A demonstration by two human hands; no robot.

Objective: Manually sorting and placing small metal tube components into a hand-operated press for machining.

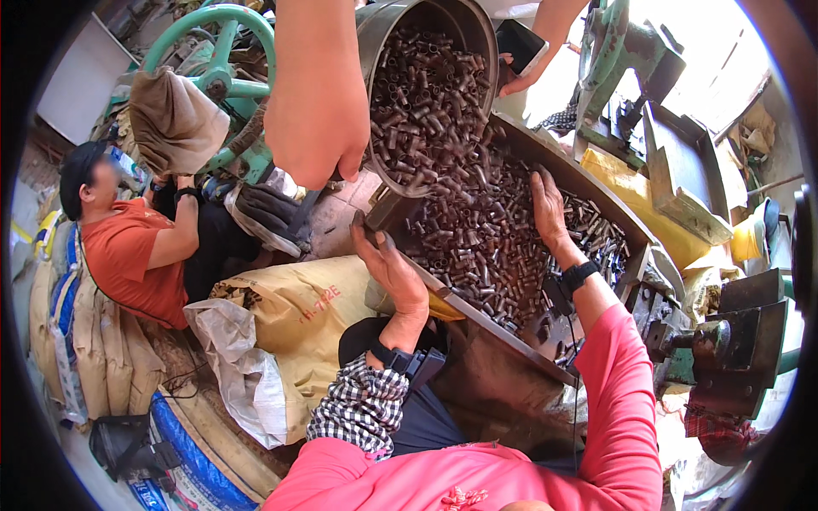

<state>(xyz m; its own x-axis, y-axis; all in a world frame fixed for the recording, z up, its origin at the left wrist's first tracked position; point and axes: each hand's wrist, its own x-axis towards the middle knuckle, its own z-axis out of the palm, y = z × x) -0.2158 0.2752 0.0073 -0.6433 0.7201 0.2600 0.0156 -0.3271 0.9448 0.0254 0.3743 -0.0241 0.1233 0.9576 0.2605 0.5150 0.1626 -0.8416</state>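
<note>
Below the tilted, round grey metal bucket, small dark metal tubes fill a long brown metal tray, the tilt presumably letting them slide. Left hand, beside the tray's end, and right hand, against tubes, spread open, gripping nothing, apparently containing them.

We wear a bright pink shirt, a black-and-white checked sleeve and black wristbands. We see the small metal tubes as brownish grey, some silvery; the handwheel is green, a co-worker's shirt orange, one sack tan with red lettering, another sack blue.
</note>
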